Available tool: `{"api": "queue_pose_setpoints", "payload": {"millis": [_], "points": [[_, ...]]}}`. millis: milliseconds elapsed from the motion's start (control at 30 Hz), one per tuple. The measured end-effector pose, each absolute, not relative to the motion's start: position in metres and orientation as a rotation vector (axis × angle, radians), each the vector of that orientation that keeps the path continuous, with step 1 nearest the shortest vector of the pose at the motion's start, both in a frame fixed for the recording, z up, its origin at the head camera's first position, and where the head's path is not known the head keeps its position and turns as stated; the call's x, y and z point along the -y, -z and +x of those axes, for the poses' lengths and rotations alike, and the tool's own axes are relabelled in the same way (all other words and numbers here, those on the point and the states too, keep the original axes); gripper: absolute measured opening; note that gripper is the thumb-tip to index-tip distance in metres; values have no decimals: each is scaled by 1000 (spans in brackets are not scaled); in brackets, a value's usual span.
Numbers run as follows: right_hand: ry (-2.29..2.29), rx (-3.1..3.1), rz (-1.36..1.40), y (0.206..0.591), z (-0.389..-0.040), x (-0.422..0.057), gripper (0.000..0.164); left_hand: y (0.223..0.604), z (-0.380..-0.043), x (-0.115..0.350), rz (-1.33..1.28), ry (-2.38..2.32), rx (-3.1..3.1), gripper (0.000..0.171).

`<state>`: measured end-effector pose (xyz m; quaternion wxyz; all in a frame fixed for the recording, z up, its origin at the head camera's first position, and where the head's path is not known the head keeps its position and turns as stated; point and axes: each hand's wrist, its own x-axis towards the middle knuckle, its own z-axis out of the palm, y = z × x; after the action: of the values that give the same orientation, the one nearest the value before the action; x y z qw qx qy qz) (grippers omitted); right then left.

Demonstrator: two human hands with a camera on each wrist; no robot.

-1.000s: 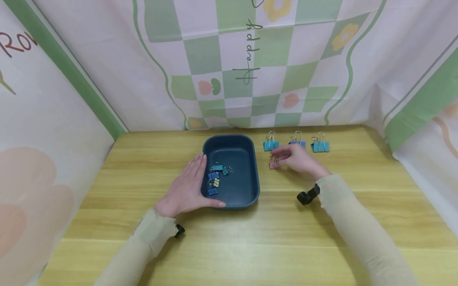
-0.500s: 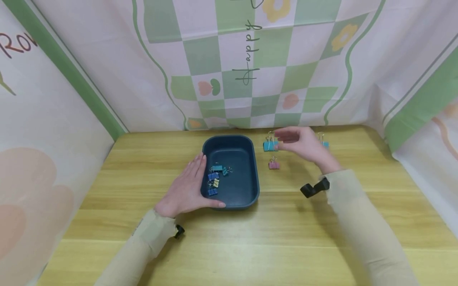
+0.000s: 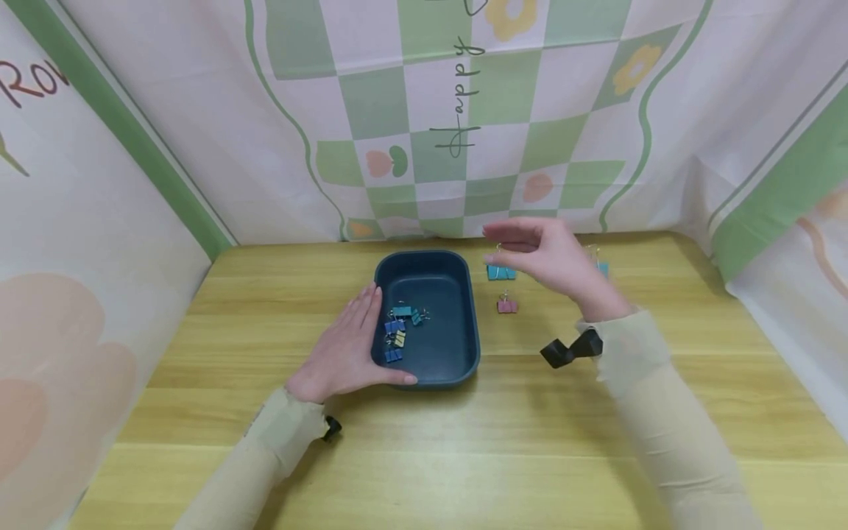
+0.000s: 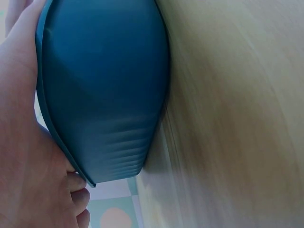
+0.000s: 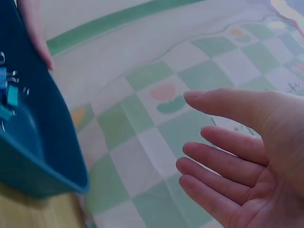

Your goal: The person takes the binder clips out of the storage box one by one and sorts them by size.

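Since the earlier frames, the right hand (image 3: pixel 550 254) is shifted toward 11 o'clock, away from the pink clip (image 3: pixel 507 307); its thumb and fingers are held wide apart, with nothing gripped. On the table (image 3: pixel 430 456), the pink clip is placed at the tray's (image 3: pixel 444 346) 3 o'clock, and a teal clip (image 3: pixel 501 273), partly covered by that hand, at 2 o'clock. The tray's 9 o'clock side is touched by the left hand (image 3: pixel 344 346), fingers straight, thumb spread wide. Inside, five small clips (image 3: pixel 395 326) are gathered toward 9 o'clock.
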<state>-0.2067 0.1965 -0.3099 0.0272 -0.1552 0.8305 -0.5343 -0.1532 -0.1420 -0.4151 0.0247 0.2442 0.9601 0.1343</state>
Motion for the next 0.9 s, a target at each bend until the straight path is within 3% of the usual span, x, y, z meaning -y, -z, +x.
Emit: {"api": "queue_pose_setpoints", "payload": {"millis": [900], "points": [[1462, -2441, -768, 364, -218, -101, 51, 416, -155, 143, 752, -403, -2968, 145]]}}
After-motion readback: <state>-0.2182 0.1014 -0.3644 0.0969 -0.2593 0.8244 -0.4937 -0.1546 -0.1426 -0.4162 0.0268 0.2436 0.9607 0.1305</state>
